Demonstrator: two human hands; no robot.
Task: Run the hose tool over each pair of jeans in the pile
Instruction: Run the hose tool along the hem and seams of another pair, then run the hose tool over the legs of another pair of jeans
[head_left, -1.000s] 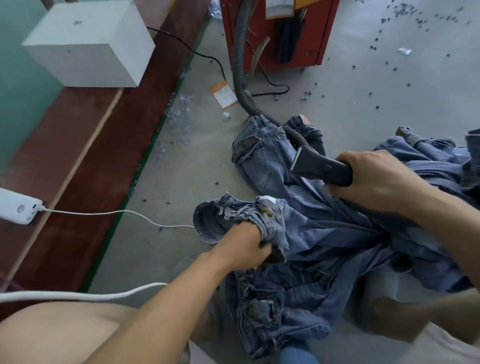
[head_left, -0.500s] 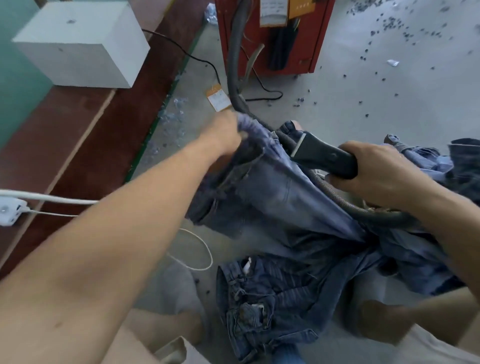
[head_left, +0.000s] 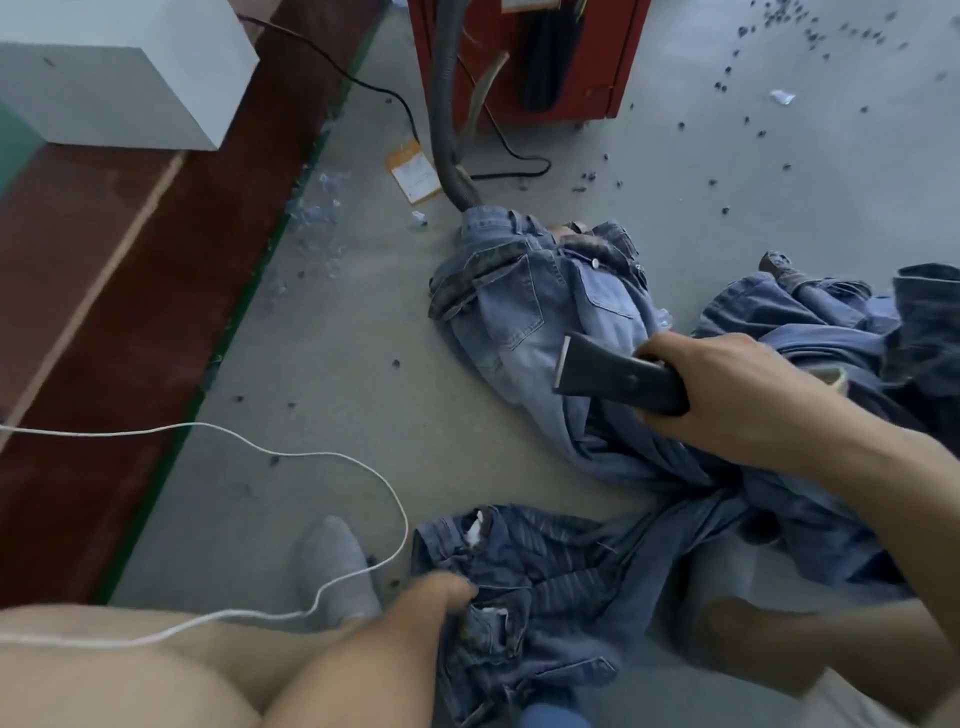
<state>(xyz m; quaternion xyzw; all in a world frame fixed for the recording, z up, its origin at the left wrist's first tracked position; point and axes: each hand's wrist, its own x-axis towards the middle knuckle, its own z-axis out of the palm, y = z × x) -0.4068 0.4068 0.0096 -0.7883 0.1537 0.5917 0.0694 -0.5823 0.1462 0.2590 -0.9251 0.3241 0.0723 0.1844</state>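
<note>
The grey concrete floor (head_left: 322, 415) carries everything in view. A dark red-brown strip with a green edge (head_left: 130, 322) runs along its left side, and a white rectangular box (head_left: 130, 78) stands at the far left corner on that strip. A red metal cabinet (head_left: 524, 57) stands at the far edge. From it a grey ribbed hose (head_left: 447, 119) descends to the floor and passes under the clothing. A thin white cord (head_left: 311, 457) loops across the near left part of the floor, beside a foot in a grey sock (head_left: 332, 566). An orange-and-white paper tag (head_left: 413, 171) lies just beside the hose. Small dark scraps (head_left: 727, 67) are scattered toward the far right corner.

The pile of blue denim jeans (head_left: 805, 493) spreads over the right half of the floor. A light blue pair (head_left: 545, 306) lies waistband outward at the far side; a darker striped pair (head_left: 535, 587) lies nearest the person.

The right hand (head_left: 737, 389) is clenched round the dark flat-mouthed nozzle of the hose tool (head_left: 613, 374), held over the light pair. The left hand (head_left: 436, 592) grasps the waistband of the darker pair, fingers curled into the cloth.
</note>
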